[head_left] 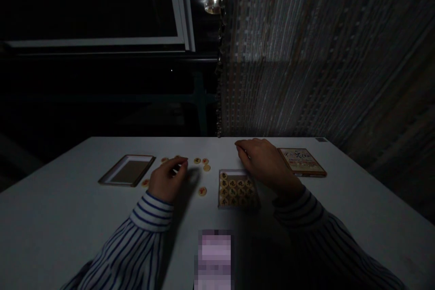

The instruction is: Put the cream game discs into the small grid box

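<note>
1. The left hand point(168, 179) is half curled, thumb and fingertips drawn together above the white table point(68, 213); whether a disc sits between them, I cannot tell.
2. That hand and its wrist partly cover loose discs: 1 reddish-marked disc point(145, 183) peeks out beside the wrist, and others show behind the knuckles.
3. The right hand point(263, 158) is bent over with its back up, beyond the far right corner of the shallow box point(238, 209); its fingers are mostly hidden, so I cannot tell what, if anything, they grip.
4. Inside that box, rows of marked discs point(232, 192) lie flat; the back row shows 1 at its left end, and shadow dims the right side.
5. Between the hands, 3 discs point(206, 168) lie close together, with 1 red-marked disc point(202, 191) nearer the person.
6. At left lies an open tray point(131, 172); at right, a printed cover point(302, 161), partly hidden by the right hand, its lettering hard to read.
7. A pixelated object point(215, 253) is cut off below.
</note>
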`<action>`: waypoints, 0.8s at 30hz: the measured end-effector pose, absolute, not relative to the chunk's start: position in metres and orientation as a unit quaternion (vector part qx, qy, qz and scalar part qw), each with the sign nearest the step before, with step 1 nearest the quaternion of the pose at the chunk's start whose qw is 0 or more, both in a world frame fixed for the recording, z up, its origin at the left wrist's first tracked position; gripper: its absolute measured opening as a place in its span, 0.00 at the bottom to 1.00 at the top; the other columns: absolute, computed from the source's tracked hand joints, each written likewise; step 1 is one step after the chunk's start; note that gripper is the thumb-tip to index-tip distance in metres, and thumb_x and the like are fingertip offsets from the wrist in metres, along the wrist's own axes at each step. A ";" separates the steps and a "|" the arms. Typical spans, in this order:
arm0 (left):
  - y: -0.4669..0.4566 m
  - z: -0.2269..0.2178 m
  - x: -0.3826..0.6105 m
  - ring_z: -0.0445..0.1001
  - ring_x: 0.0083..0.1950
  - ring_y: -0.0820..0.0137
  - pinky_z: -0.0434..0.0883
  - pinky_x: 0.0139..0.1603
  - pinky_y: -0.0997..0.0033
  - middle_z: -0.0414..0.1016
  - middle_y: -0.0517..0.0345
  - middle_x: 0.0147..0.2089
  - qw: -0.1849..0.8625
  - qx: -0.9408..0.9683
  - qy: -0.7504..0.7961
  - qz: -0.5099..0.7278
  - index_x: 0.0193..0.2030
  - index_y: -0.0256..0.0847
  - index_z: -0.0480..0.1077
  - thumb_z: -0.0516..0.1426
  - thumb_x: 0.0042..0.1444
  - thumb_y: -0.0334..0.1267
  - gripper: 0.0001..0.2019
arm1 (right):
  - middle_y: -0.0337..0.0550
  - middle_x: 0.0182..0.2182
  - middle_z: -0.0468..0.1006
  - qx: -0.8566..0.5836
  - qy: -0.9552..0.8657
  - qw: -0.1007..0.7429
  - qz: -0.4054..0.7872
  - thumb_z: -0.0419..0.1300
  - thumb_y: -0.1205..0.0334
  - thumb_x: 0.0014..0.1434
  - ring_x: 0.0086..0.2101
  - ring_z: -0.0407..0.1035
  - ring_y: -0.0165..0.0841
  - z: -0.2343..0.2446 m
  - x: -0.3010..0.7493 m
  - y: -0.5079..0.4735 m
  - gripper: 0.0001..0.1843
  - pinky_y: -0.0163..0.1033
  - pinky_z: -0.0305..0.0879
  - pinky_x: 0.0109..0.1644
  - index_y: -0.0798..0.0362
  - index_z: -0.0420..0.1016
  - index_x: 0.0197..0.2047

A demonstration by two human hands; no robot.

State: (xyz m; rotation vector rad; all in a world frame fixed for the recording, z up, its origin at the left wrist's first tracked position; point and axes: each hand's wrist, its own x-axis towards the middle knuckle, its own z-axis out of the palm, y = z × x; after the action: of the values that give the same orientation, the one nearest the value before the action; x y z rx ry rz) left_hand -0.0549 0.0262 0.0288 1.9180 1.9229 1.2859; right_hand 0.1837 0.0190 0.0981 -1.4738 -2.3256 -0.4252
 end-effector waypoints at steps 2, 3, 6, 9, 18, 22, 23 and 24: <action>0.029 0.029 -0.071 0.70 0.26 0.72 0.69 0.29 0.74 0.75 0.58 0.29 0.073 0.629 0.646 0.426 0.38 0.40 0.72 0.51 0.48 0.48 0.17 | 0.45 0.36 0.75 -0.526 -0.819 0.176 -0.149 0.42 0.62 0.61 0.38 0.66 0.34 0.098 0.183 0.019 0.16 0.36 0.54 0.41 0.53 0.68 0.44; 0.030 0.029 -0.078 0.71 0.28 0.71 0.69 0.30 0.74 0.75 0.58 0.31 0.079 0.625 0.647 0.429 0.38 0.40 0.72 0.50 0.48 0.48 0.17 | 0.45 0.36 0.75 -0.527 -0.818 0.175 -0.147 0.43 0.62 0.61 0.38 0.66 0.34 0.098 0.183 0.019 0.16 0.36 0.55 0.41 0.53 0.69 0.44; 0.030 0.024 -0.092 0.72 0.31 0.71 0.69 0.32 0.75 0.76 0.57 0.35 0.072 0.607 0.662 0.434 0.39 0.40 0.72 0.50 0.49 0.47 0.17 | 0.45 0.36 0.75 -0.521 -0.822 0.177 -0.145 0.43 0.63 0.61 0.38 0.67 0.34 0.095 0.181 0.021 0.16 0.37 0.55 0.42 0.54 0.69 0.45; 0.029 0.018 -0.098 0.72 0.31 0.70 0.69 0.31 0.74 0.76 0.57 0.35 0.065 0.592 0.672 0.440 0.40 0.41 0.72 0.50 0.49 0.48 0.18 | 0.45 0.37 0.75 -0.518 -0.825 0.178 -0.138 0.43 0.63 0.60 0.38 0.67 0.34 0.089 0.179 0.025 0.17 0.38 0.55 0.43 0.54 0.68 0.47; 0.026 0.014 -0.106 0.72 0.30 0.70 0.69 0.33 0.72 0.76 0.56 0.34 -0.025 0.607 0.689 0.395 0.39 0.40 0.72 0.48 0.51 0.46 0.17 | 0.45 0.39 0.75 -0.495 -0.840 0.206 -0.084 0.46 0.62 0.59 0.40 0.67 0.33 0.075 0.174 0.032 0.16 0.38 0.59 0.46 0.55 0.70 0.45; 0.030 0.004 -0.104 0.72 0.38 0.67 0.68 0.41 0.69 0.75 0.52 0.38 -0.038 0.674 0.647 0.355 0.39 0.38 0.70 0.47 0.53 0.43 0.16 | 0.45 0.39 0.75 -0.489 -0.836 0.242 -0.048 0.48 0.61 0.58 0.40 0.67 0.33 0.073 0.173 0.032 0.15 0.38 0.60 0.46 0.55 0.71 0.44; 0.032 0.002 -0.104 0.72 0.40 0.66 0.68 0.43 0.68 0.75 0.51 0.39 -0.041 0.689 0.634 0.349 0.40 0.37 0.70 0.47 0.53 0.42 0.16 | 0.44 0.39 0.75 -0.489 -0.834 0.254 -0.034 0.48 0.60 0.58 0.39 0.68 0.32 0.072 0.172 0.033 0.15 0.38 0.61 0.46 0.54 0.71 0.44; 0.033 -0.001 -0.103 0.72 0.41 0.65 0.67 0.44 0.66 0.74 0.50 0.40 -0.045 0.701 0.623 0.344 0.40 0.37 0.70 0.47 0.54 0.42 0.16 | 0.44 0.39 0.75 -0.485 -0.834 0.261 -0.018 0.49 0.60 0.57 0.39 0.68 0.32 0.071 0.171 0.034 0.15 0.37 0.61 0.45 0.54 0.71 0.43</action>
State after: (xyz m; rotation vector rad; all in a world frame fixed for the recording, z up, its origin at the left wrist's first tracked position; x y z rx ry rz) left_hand -0.1030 0.0333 -0.0013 2.2672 2.0161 1.1111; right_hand 0.1713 0.0345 0.0714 -1.3139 -2.2577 -0.0488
